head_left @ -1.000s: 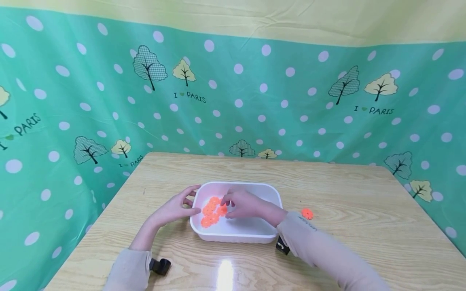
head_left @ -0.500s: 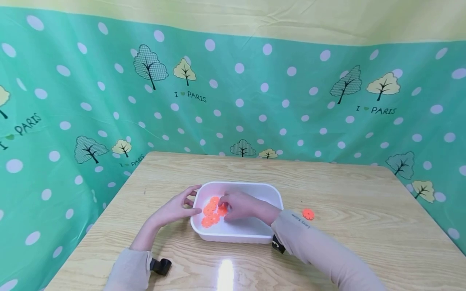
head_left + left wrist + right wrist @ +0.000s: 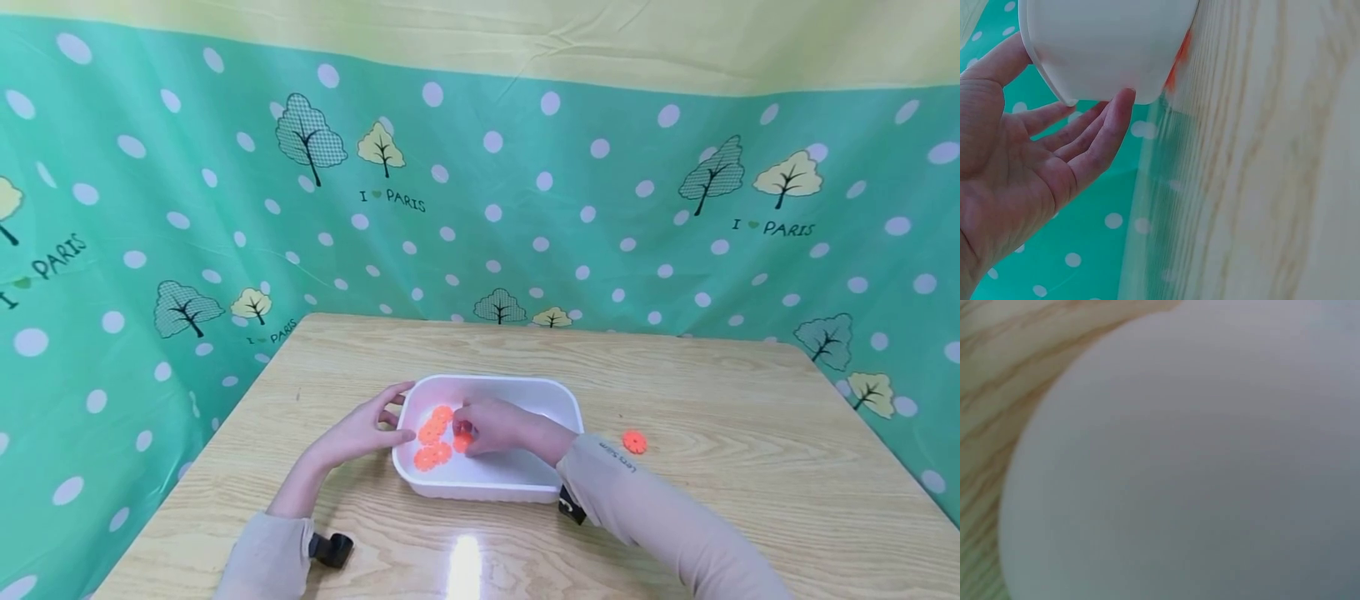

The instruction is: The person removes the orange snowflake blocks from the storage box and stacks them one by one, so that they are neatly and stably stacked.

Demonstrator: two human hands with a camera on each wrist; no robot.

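Note:
A white plastic basin (image 3: 517,475) stands on the table with several orange flower-shaped discs (image 3: 431,432) lying in its left part. My left hand (image 3: 367,429) holds the basin's left end. In the left wrist view, that left hand (image 3: 1035,162) has its thumb at the rim and its fingers bent against the outer wall. Inside the basin, my right hand (image 3: 497,427) pinches one orange flower-shaped disc (image 3: 462,441) between thumb and fingers, which partly cover it. Only the blurred basin wall (image 3: 1179,475) fills most of the right wrist view; the hand is hidden there.
Another orange flower-shaped disc (image 3: 634,442) lies on the wooden table (image 3: 720,400), right of the basin. A green dotted curtain (image 3: 480,192) hangs behind and to the sides. Black wrist-worn devices (image 3: 332,550) sit at both cuffs.
The right fingers have closed on a disc and drawn it slightly away from the others. The right forearm has shifted slightly left. The left hand and basin stay put.

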